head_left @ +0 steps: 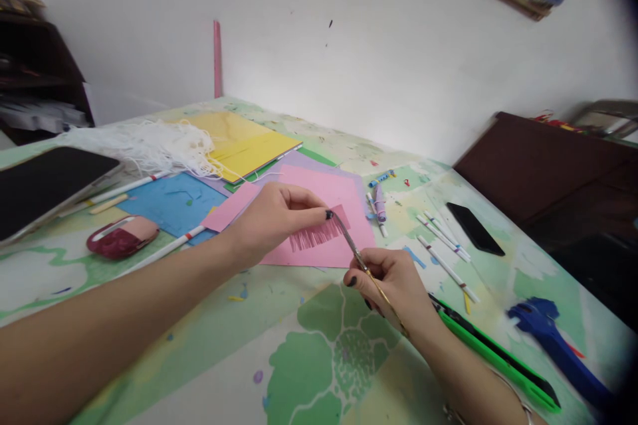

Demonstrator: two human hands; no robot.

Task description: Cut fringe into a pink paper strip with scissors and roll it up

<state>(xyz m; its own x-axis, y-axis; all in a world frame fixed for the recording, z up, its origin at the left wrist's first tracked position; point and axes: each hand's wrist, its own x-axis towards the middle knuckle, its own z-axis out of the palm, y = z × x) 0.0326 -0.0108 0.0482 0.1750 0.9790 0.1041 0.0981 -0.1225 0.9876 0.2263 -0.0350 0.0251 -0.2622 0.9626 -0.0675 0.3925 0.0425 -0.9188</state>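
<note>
Pinched between the thumb and fingers of my left hand [279, 216] is a small pink paper strip [315, 236], its lower edge cut into a fine fringe. My right hand [393, 279] grips a pair of scissors [361, 260] with gold-coloured handles. Their blades point up and left and meet the strip's right end, close to my left thumb. Below the strip lies a larger pink sheet [329, 186] on the table. A narrower pink paper piece [232, 207] rests by my left wrist. My fingers partly hide the strip's top edge and the scissor handles.
Yellow sheets [254, 153], blue paper [164, 202] and white yarn [154, 146] lie at left, near a maroon case [122, 237] and a dark tablet [50, 182]. At right are white sticks [448, 265], a phone [475, 228], a green cutter [498, 352] and a blue glue gun [553, 345].
</note>
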